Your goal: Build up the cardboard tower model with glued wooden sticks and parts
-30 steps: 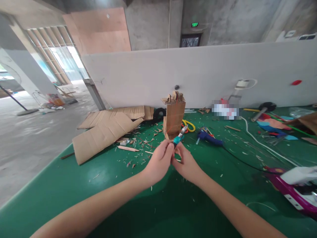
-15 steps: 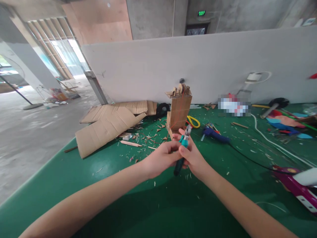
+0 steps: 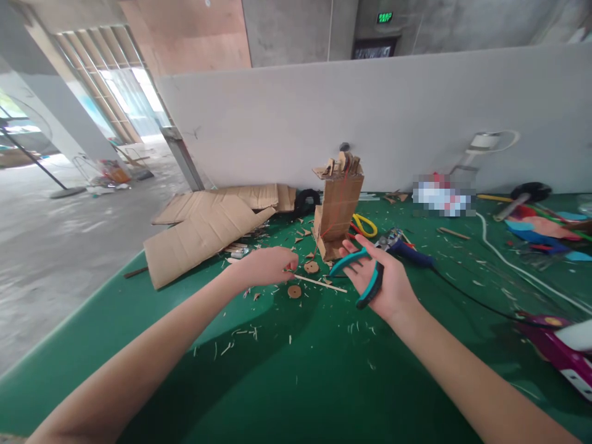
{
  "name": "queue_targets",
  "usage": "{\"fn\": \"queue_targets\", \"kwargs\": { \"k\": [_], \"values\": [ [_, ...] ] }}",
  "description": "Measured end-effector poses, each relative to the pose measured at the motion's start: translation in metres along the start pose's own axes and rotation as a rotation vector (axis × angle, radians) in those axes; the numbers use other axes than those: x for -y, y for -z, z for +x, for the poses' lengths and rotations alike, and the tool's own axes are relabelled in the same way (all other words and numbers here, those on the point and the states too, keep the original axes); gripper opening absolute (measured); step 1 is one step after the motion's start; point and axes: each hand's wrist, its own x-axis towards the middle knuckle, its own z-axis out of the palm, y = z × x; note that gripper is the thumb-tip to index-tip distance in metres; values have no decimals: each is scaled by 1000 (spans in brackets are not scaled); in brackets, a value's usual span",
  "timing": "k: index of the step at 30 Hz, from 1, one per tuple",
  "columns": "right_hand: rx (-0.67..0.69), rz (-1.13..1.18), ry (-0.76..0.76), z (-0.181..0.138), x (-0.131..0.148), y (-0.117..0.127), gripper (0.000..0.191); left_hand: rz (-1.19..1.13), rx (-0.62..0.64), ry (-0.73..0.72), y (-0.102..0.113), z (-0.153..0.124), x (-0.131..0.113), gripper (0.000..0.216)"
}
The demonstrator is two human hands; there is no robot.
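Observation:
My left hand is closed, its fingertips pinching one end of a thin wooden stick that points right. In my right hand lie pliers with teal and black handles, spread apart across the palm; their jaws point away past the thumb. Two small round cardboard discs, the nearer disc and the farther disc, lie on the table beside the stick. Just beyond stands an upright cardboard model with wheel-like pieces on top and a red string down its front.
Cut cardboard sheets lie at the left. Behind my right hand are a blue glue gun with a black cord and yellow-handled scissors. Scraps litter the green table. A purple-and-white device sits at the right.
My hands have come apart. The left moved left and now pinches a wooden stick; the right moved right, keeping the pliers, whose handles are now spread. The cardboard discs have come into view.

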Motion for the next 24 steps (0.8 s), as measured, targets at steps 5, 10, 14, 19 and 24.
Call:
{"fn": "queue_targets", "kwargs": {
  "k": [5,10,14,19,24],
  "values": [
    [61,-45,-20,1,-2,4,18,92,14,-122,-10,1,-3,23],
    [63,-61,70,2,5,4,17,-185,86,-119,5,1,14,16],
    [36,-68,204,6,16,6,16,-520,115,-110,14,1,35,24],
    [47,-146,199,8,10,10,12,-1082,-40,-59,8,3,33,14],
    [216,-335,142,4,-7,10,18,-1517,-388,55,-13,12,-2,22]
  ]
}}
